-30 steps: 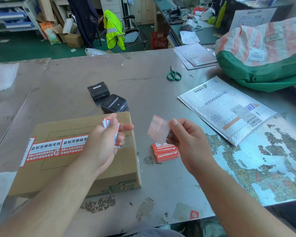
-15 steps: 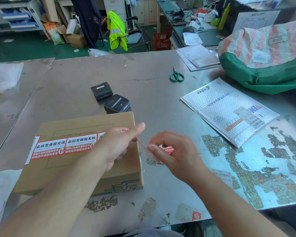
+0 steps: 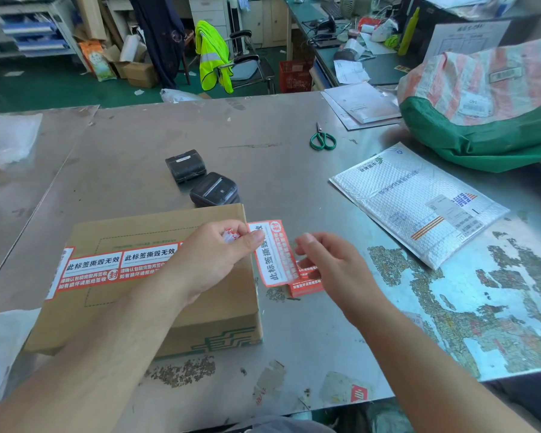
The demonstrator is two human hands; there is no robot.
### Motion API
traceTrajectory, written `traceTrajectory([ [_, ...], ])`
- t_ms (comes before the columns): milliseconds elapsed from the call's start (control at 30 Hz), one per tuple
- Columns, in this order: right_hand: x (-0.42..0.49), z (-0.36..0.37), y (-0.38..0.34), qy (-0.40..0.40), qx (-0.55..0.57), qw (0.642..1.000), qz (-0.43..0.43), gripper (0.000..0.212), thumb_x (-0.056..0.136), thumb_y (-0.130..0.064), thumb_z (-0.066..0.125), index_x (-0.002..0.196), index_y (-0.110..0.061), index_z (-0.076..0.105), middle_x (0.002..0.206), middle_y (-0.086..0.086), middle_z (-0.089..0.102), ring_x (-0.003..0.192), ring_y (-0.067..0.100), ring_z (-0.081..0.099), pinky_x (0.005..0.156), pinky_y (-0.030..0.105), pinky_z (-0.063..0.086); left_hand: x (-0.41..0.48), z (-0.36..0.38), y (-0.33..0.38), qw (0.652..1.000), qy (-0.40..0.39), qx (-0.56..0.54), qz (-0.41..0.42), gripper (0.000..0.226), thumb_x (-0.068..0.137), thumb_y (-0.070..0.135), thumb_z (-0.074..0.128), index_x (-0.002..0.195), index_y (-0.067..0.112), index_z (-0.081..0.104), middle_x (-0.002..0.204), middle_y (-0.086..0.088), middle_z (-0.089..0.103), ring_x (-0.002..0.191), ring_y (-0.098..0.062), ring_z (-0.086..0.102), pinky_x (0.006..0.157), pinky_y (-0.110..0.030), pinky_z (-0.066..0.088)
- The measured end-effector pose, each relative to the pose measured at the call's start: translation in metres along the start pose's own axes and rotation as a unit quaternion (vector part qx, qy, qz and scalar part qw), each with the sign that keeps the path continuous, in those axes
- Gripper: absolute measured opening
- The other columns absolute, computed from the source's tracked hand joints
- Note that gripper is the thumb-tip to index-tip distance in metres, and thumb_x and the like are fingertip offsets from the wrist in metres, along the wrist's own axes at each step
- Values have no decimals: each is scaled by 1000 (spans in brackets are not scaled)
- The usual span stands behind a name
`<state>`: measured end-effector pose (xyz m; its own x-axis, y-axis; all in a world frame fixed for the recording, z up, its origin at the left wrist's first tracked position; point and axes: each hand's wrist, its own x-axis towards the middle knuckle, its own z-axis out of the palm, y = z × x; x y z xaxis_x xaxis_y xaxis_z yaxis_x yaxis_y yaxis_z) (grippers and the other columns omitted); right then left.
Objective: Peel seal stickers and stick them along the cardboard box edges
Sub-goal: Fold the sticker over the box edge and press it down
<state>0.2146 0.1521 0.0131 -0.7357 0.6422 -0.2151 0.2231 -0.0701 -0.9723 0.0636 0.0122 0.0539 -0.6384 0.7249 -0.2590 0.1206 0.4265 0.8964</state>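
A brown cardboard box (image 3: 200,310) lies on the steel table (image 3: 294,332) with a row of red and white seal stickers (image 3: 107,267) along its top. Just past the box's right edge, a loose seal sticker (image 3: 274,254) hangs in the air, turned upright. My left hand (image 3: 210,260) pinches its upper left corner and also holds crumpled backing paper (image 3: 230,235). My right hand (image 3: 331,267) has curled fingers at the sticker's right edge. A small stack of seal stickers (image 3: 306,287) lies on the table beneath, partly hidden by my right hand.
Two black portable printers (image 3: 185,165) (image 3: 214,190) sit just behind the box. Green scissors (image 3: 323,139) lie further back. A white bubble mailer (image 3: 419,201) is at the right, with a green and striped sack (image 3: 481,104) behind it. A plastic bag (image 3: 7,139) lies far left.
My hands came together and then drew apart a little. The sticker, first held by my right hand alone, is now spread between both hands beside the box's right edge.
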Motion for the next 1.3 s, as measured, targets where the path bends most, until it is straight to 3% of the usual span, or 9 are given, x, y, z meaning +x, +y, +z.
traceTrajectory([
  [100, 4, 2, -1, -81, 20, 995, 54, 38, 94, -43, 60, 92, -9, 75, 78, 2, 70, 69, 20, 58, 68, 42, 46, 1, -2, 0, 1000, -9, -2, 10, 46, 69, 68, 66, 71, 22, 62, 83, -16, 66, 75, -16, 47, 77, -36, 37],
  [200, 5, 7, -1, -93, 31, 994, 47, 28, 92, -33, 65, 79, -10, 71, 70, 6, 67, 70, 26, 46, 69, 43, 36, -1, -4, -1, 1000, -8, -5, 1, 49, 69, 71, 65, 75, 22, 64, 96, -30, 65, 76, -19, 46, 74, -37, 36],
  [333, 8, 14, -2, -65, 63, 996, 23, 23, 90, -32, 65, 75, -16, 71, 67, 2, 64, 69, 25, 44, 65, 40, 36, -5, -6, 3, 997, 59, 44, -23, 38, 84, 60, 63, 79, 23, 71, 74, 0, 69, 63, -10, 57, 64, -29, 41],
  [433, 12, 18, -5, -34, 67, 997, 10, 28, 99, -24, 59, 74, -17, 70, 65, -1, 62, 63, 22, 44, 60, 34, 36, -5, -9, 1, 989, 123, 72, -35, 38, 86, 60, 60, 84, 24, 73, 75, 9, 70, 68, -4, 60, 61, -25, 40],
  [533, 20, 20, -7, -27, 126, 991, 40, 28, 101, -18, 55, 79, -14, 72, 71, 4, 63, 59, 14, 47, 59, 28, 35, -4, -18, -6, 989, 133, 31, -50, 40, 88, 59, 57, 82, 23, 74, 54, 20, 60, 62, -9, 53, 63, -28, 37],
  [600, 25, 20, -6, -46, 174, 981, 78, 28, 101, -17, 55, 80, -12, 72, 74, 7, 63, 59, 13, 46, 58, 27, 32, -2, -22, -9, 991, 122, 6, -62, 41, 89, 58, 57, 79, 23, 75, 48, 17, 51, 54, -9, 43, 60, -29, 33],
  [767, 34, 28, 2, -80, 185, 973, 116, 38, 101, -17, 56, 65, -15, 67, 68, 6, 61, 58, 15, 44, 58, 28, 30, 5, -21, -10, 992, 91, 9, -85, 41, 89, 58, 58, 74, 24, 75, 58, 5, 49, 47, -9, 40, 54, -29, 29],
  [1067, 47, 32, 9, -97, 116, 982, 117, 23, 101, -21, 56, 85, -8, 66, 66, 1, 62, 59, 13, 45, 57, 25, 33, 16, -13, -2, 987, 104, 60, -109, 27, 85, 40, 72, 73, 15, 72, 51, 8, 56, 33, 3, 43, 39, -18, 29],
  [1300, 50, 32, 9, -103, 129, 977, 132, 23, 102, -21, 55, 86, -7, 65, 65, -1, 61, 58, 11, 46, 56, 23, 34, 20, -10, -2, 979, 133, 86, -130, 32, 85, 47, 69, 78, 16, 72, 63, 4, 64, 58, -9, 57, 55, -25, 37],
])
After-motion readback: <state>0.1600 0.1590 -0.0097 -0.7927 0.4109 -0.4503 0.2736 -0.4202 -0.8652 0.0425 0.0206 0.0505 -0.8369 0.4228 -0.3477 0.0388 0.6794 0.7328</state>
